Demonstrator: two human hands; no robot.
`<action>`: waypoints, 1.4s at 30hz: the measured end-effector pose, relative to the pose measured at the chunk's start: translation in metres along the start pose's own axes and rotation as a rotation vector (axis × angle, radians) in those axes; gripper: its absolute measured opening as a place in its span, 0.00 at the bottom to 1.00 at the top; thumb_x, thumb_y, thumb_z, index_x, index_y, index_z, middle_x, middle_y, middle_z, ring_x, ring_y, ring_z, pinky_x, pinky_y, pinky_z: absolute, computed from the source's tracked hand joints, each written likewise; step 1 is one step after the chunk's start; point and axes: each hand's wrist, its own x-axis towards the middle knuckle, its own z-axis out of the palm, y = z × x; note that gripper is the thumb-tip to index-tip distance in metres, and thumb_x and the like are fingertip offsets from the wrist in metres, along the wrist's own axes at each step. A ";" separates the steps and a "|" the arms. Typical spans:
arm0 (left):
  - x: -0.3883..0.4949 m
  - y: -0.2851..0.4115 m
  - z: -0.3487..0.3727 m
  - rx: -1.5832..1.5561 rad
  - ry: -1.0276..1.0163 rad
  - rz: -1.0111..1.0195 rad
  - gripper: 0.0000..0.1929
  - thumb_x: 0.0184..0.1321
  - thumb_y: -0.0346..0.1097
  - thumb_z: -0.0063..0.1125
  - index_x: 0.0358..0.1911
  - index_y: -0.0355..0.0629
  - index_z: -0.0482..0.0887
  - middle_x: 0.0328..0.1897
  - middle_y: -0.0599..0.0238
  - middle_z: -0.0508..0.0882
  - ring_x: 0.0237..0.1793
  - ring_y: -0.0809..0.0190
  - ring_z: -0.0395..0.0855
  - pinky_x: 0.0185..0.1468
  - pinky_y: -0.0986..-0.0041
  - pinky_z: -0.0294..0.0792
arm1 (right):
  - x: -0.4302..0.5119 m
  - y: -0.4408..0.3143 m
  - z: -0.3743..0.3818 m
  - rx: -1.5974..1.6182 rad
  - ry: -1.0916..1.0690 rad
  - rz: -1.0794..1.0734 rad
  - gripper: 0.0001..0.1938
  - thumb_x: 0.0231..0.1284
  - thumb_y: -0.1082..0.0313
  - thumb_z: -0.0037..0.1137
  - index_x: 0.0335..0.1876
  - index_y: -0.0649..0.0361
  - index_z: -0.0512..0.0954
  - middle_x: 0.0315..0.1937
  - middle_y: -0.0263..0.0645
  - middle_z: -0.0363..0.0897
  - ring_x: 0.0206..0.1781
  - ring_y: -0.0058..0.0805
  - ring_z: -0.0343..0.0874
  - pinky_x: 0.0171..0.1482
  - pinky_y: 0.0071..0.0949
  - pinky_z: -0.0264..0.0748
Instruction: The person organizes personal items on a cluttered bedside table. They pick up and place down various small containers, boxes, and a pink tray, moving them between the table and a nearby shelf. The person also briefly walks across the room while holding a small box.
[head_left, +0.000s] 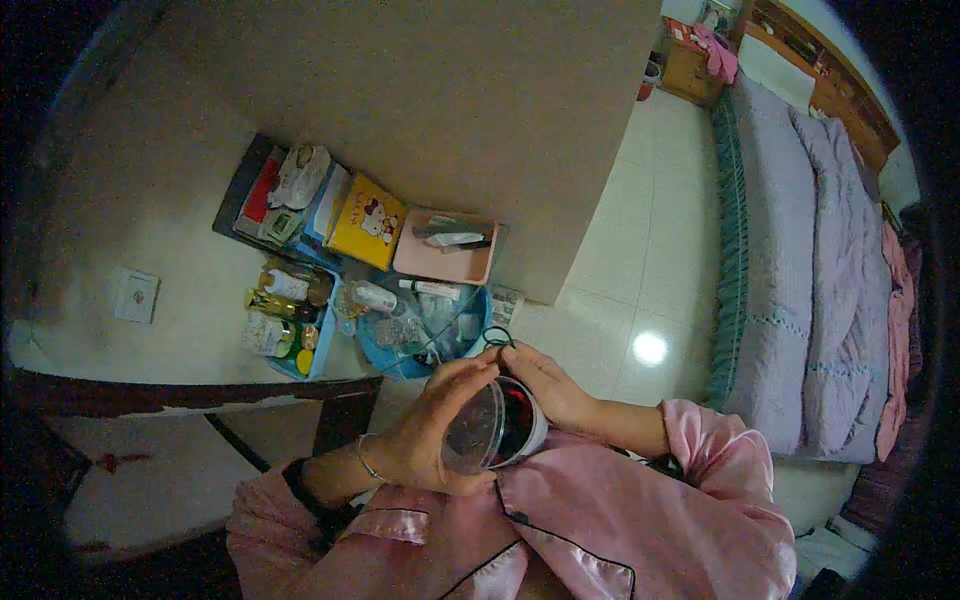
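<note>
My left hand (431, 427) holds a round transparent lid (472, 427), tilted at the mouth of a white-walled round container (538, 431). Inside the container are dark contents (516, 412) with some red; I cannot tell what they are. My right hand (551, 382) pinches a thin dark loop (498, 337), which looks like a hair tie, between thumb and finger. Its palm lies against the container's side. The fingertips of both hands meet above the rim. Container and lid are close to my chest, in front of a pink satin pajama top (465, 540).
Beyond my hands is a blue round basket (487, 304) with bottles and packets. Around it stand a pink bin (442, 264), a yellow cartoon folder (367, 221) and a blue box (324, 334) of jars. A bed (780, 262) lies to the right, past the tiled floor (652, 225).
</note>
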 end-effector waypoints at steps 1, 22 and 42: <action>0.001 -0.004 0.000 -0.011 0.005 0.032 0.50 0.35 0.43 0.72 0.64 0.34 0.56 0.63 0.47 0.62 0.65 0.44 0.57 0.67 0.59 0.52 | -0.001 -0.003 0.000 -0.008 0.041 0.041 0.18 0.72 0.58 0.35 0.52 0.63 0.71 0.44 0.34 0.75 0.47 0.20 0.72 0.54 0.22 0.68; 0.011 -0.028 0.010 -0.162 0.073 0.207 0.59 0.36 0.42 0.71 0.67 0.34 0.37 0.57 0.46 0.60 0.55 0.48 0.64 0.59 0.62 0.61 | -0.022 -0.115 0.032 -1.192 -0.640 -0.574 0.10 0.60 0.66 0.47 0.40 0.63 0.75 0.33 0.47 0.73 0.39 0.47 0.74 0.50 0.43 0.70; 0.011 -0.025 0.003 -0.182 0.003 0.121 0.56 0.37 0.48 0.71 0.65 0.33 0.43 0.56 0.47 0.61 0.58 0.47 0.62 0.62 0.62 0.57 | -0.036 -0.121 0.042 -1.596 -0.703 -0.632 0.20 0.59 0.49 0.49 0.43 0.58 0.78 0.46 0.36 0.77 0.52 0.34 0.73 0.66 0.41 0.58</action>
